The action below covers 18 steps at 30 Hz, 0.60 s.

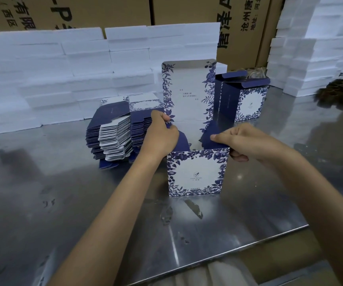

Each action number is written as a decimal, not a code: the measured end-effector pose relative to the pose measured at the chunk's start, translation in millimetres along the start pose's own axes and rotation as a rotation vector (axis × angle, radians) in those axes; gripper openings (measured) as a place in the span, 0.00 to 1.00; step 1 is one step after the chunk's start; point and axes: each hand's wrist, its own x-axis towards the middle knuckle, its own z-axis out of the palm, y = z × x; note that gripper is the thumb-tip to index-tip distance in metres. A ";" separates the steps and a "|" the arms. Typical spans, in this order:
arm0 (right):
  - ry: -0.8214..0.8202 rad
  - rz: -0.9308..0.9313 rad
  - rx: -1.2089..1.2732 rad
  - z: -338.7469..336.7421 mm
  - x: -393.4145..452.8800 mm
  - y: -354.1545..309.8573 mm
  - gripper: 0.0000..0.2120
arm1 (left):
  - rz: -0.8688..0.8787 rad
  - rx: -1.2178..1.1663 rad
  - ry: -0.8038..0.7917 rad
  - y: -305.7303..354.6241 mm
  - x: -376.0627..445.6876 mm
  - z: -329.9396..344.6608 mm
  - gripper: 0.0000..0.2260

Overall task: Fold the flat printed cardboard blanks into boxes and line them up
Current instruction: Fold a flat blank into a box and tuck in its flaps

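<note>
A blue-and-white floral box [196, 174] stands upright on the steel table [63, 193] in front of me, its tall lid panel [189, 91] raised at the back. My left hand [162, 135] pinches the dark blue left side flap [182, 141]. My right hand [242, 141] pinches the dark blue right side flap [211, 135], both flaps leaning inward over the opening. Left of the box lies a stack of flat printed blanks [114, 137]. A folded box [245, 98] with its top flaps up stands behind on the right.
White foam slabs [63, 75] are stacked along the table's back, with more foam slabs [311, 48] at the right. Brown shipping cartons [245, 27] rise behind them. A dark pile [342, 93] sits at the far right. The table's front edge [249, 248] runs diagonally near me.
</note>
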 end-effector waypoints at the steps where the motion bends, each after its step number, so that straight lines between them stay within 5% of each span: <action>1: 0.001 0.014 0.000 -1.4 0.6 -1.7 0.30 | 0.000 0.006 -0.001 0.1 -0.1 -0.1 0.07; 18: -0.042 0.037 -0.032 -11.3 25.8 -9.7 0.28 | 0.005 0.053 -0.027 2.0 -1.8 1.1 0.09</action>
